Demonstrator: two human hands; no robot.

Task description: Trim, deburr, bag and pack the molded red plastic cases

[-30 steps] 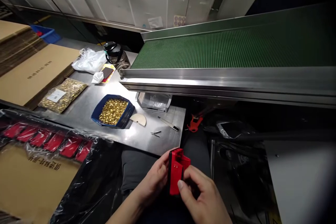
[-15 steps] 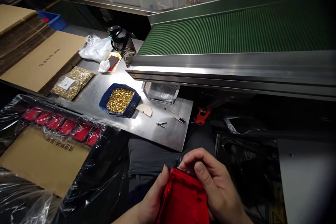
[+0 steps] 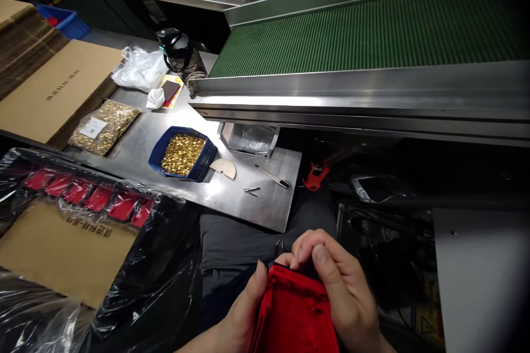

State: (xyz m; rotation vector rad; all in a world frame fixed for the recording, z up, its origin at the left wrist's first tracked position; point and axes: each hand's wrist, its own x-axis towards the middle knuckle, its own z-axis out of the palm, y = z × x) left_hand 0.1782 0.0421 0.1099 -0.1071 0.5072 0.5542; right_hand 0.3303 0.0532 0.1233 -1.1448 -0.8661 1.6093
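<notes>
A red plastic shell with a dark rim is held low in front of my lap, its hollow inside facing up. My left hand grips its left side, the thumb lying along the edge and the other fingers mostly hidden beneath. Around the upper right corner curls my right hand, thumb and fingertips drawn together near the top rim. Whether anything small sits between those fingertips I cannot tell. The shell's lower end is cut off by the frame.
On the metal table are a blue bin of small brass-coloured parts, a bag of similar parts, tweezers and a clear-fronted tray. A green conveyor runs behind. Red shells lie in a plastic-lined box at left.
The view has shifted slightly, so the table and conveyor appear further up and left. My right fingertips have drawn closer together at the shell's top edge. The left hand keeps its grip.
</notes>
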